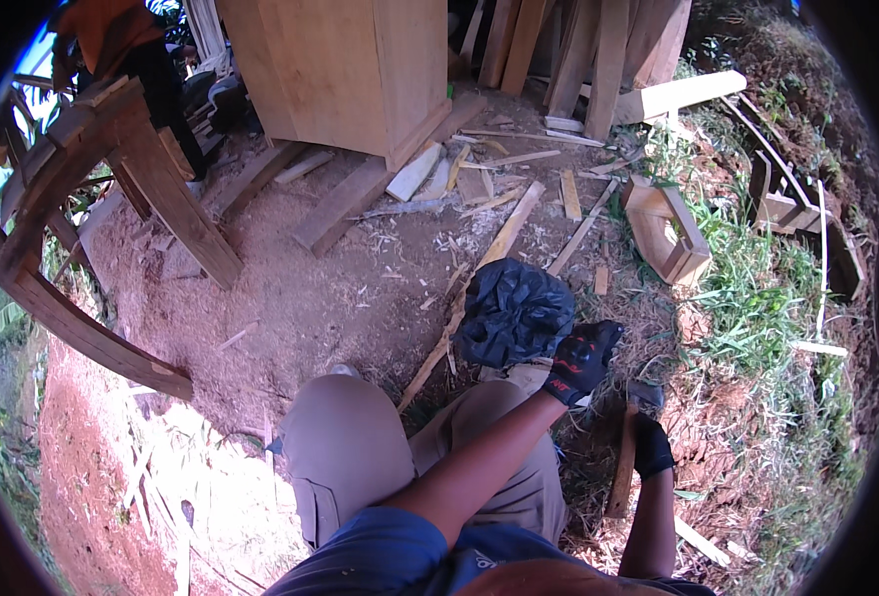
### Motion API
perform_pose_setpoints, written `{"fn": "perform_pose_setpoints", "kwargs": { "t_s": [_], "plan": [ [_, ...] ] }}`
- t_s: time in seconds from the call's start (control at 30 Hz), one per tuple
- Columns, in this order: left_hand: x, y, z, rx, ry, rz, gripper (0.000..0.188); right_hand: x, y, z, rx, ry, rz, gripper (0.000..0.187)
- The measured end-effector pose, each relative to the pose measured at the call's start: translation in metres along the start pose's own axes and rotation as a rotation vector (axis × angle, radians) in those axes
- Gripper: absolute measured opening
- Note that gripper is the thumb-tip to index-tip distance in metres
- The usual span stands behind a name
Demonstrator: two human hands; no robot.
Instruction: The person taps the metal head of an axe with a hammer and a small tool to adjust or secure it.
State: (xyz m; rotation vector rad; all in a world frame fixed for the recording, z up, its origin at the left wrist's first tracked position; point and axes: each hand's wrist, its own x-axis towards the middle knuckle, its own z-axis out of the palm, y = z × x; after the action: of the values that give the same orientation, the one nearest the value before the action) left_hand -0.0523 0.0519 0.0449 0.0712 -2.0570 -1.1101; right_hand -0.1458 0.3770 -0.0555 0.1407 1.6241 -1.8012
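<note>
My left hand (580, 363), in a black glove with red marks, reaches across my body. Its fingers are curled closed beside a crumpled black plastic bag (515, 310); whether it touches the bag, or what it grips, I cannot make out. Under that hand lies a pale piece of wood (529, 376), partly covered by the hand and the bag. Lower right, my black-gloved right hand (652, 447) is wrapped round a hammer (622, 462) with a wooden handle. The metal hammer head points away from me.
A large wooden cabinet (330, 74) stands on beams ahead. A curved wooden frame (81, 338) is at left, near a person in dark trousers (176, 99). An angled wooden piece (666, 230) lies in grass at right. Planks (578, 60) lean behind; offcuts and shavings litter the ground.
</note>
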Motion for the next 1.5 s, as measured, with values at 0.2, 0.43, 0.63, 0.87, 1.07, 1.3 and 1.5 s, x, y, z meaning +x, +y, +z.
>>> {"fn": "perform_pose_setpoints", "kwargs": {
  "t_s": [0.2, 0.43, 0.63, 0.87, 1.07, 1.3, 1.5],
  "plan": [
    [0.001, 0.007, 0.003, 0.017, -0.027, 0.017, 0.043, 0.016, 0.014, 0.012, -1.257, 0.214, -0.588, 0.038],
    [0.0, 0.004, 0.005, 0.019, 0.004, 0.037, 0.037, -0.109, -0.104, 0.17, 0.013, 0.108, -0.462, 0.037],
    [-0.008, -0.001, 0.013, -0.029, 0.064, 0.076, 0.034, -0.131, -0.172, 0.204, -0.683, 0.188, -0.372, 0.043],
    [-0.005, -0.004, 0.011, 0.022, -0.019, 0.022, 0.044, -0.141, -0.197, 0.231, -1.471, 0.12, -0.991, 0.023],
    [-0.004, 0.004, 0.012, -0.011, -0.032, 0.033, 0.042, -0.117, -0.185, 0.232, -1.722, 0.062, -1.103, 0.019],
    [-0.008, 0.0, 0.015, 0.038, 0.083, 0.112, 0.039, -0.126, -0.208, 0.247, -1.713, 0.186, -0.854, 0.02],
    [-0.001, 0.0, 0.009, 0.037, 0.036, 0.042, 0.035, -0.118, -0.195, 0.224, -1.794, 0.207, -0.974, 0.021]
  ]
}}
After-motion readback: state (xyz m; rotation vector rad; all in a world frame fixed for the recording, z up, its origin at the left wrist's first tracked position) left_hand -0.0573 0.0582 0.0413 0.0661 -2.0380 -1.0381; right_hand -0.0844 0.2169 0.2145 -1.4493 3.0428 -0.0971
